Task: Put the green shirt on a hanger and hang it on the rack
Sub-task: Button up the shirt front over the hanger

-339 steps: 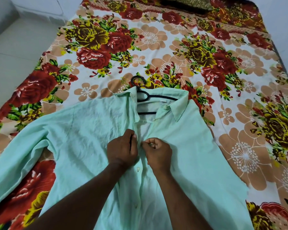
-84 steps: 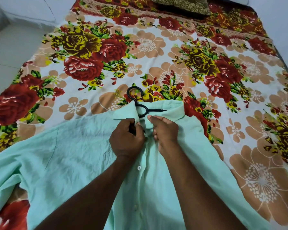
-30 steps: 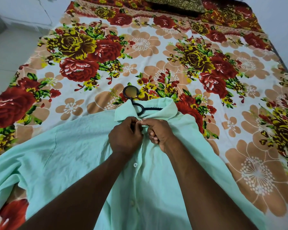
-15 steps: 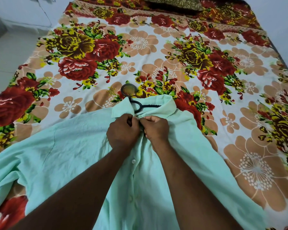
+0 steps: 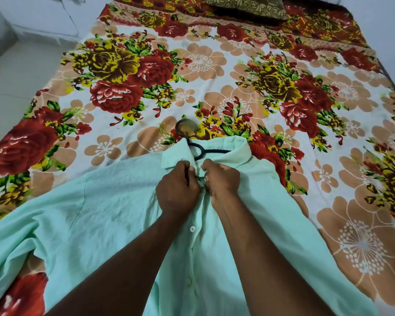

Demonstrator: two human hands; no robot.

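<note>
I see my left hand [image 5: 178,190] and right hand [image 5: 221,179] pinching the green shirt [image 5: 105,213] placket, the hanger [image 5: 197,149] hook just beyond them.

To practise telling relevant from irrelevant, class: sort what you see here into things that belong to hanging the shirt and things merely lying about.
Belongs to the job:
green shirt
black hanger, inside its collar
left hand and right hand, both pinching the shirt front below the collar

Just lying about:
floral bedsheet
patterned pillow
pale floor
</note>
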